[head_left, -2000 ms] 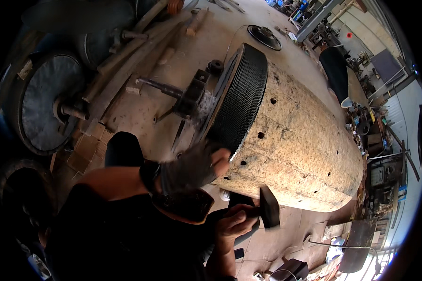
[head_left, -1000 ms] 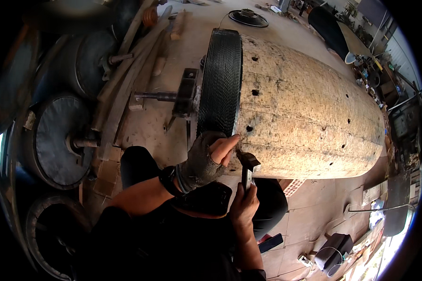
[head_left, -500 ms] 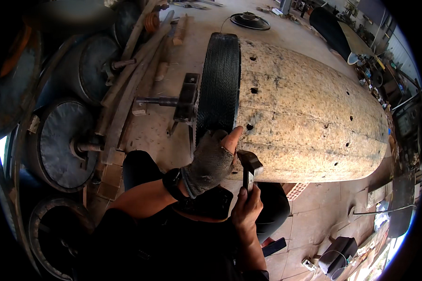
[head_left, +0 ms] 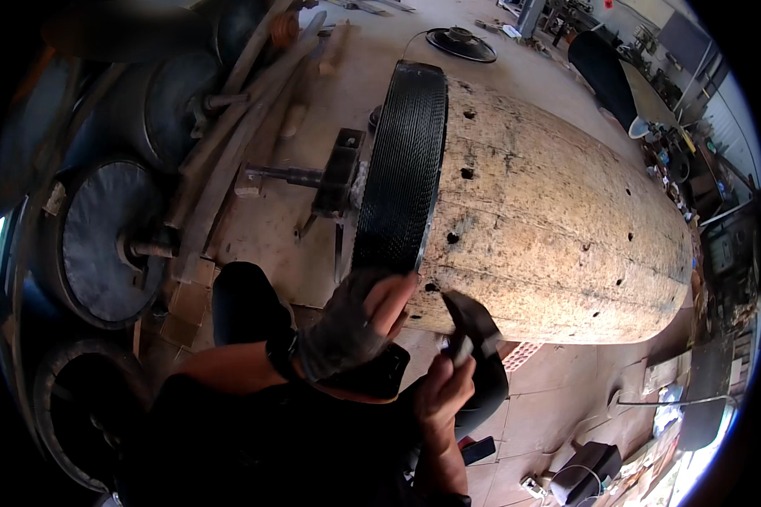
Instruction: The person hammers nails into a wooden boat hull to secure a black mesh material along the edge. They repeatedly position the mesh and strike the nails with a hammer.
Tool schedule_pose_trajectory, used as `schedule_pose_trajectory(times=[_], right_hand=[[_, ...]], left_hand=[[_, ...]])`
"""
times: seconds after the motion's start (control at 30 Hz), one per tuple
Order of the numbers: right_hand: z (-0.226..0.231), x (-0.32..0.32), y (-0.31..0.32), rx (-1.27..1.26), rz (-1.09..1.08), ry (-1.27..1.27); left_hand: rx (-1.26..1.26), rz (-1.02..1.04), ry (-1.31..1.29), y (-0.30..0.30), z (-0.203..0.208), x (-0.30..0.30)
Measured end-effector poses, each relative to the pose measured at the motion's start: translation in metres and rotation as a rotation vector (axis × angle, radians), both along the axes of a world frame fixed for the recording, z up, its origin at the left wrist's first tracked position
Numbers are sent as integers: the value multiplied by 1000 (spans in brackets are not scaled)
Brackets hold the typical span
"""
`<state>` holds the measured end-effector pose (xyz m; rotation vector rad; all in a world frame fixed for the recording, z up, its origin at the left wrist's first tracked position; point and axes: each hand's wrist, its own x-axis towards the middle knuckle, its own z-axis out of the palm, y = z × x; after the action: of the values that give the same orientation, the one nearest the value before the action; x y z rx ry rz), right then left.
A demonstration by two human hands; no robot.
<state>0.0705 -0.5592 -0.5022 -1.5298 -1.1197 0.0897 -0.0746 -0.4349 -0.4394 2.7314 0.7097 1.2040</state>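
Note:
A large pale, wood-like drum with dark holes lies on its side before me. Around its left end, many close turns of black cord form a wide band. My left hand, in a grey glove with bare fingertips, is at the band's lower edge. Its fingers are closed together; whatever is between them is hidden. Lower right of it, my right hand is bare and wrapped round a hammer. The blurred hammer head is close to the drum's lower edge, and I cannot tell whether they touch.
A metal axle juts left from the drum's end. Several dark metal rollers and long timbers are at the left. A reel lies on the floor beyond the drum. A phone and a dark box are at lower right.
My left hand has moved down and left along the cord band, its fingers now drawn in. The hammer has tilted and shifted right and down with my right hand. The view has also shifted slightly.

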Motion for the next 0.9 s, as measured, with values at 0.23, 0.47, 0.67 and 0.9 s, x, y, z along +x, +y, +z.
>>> schedule_pose_trajectory(times=[0.23, 0.47, 0.67, 0.9], right_hand=[[5, -2, 9, -278, 13, -36], [21, -6, 19, -471, -29, -73], [32, -14, 8, -177, -67, -74], [36, -17, 6, -77, -25, -28]], left_hand=[[-323, -287, 673, -38, -94, -33], [-232, -310, 712, -47, -120, -32], [51, -330, 646, -51, -115, -32], [1, -326, 676, -49, -126, -30]])
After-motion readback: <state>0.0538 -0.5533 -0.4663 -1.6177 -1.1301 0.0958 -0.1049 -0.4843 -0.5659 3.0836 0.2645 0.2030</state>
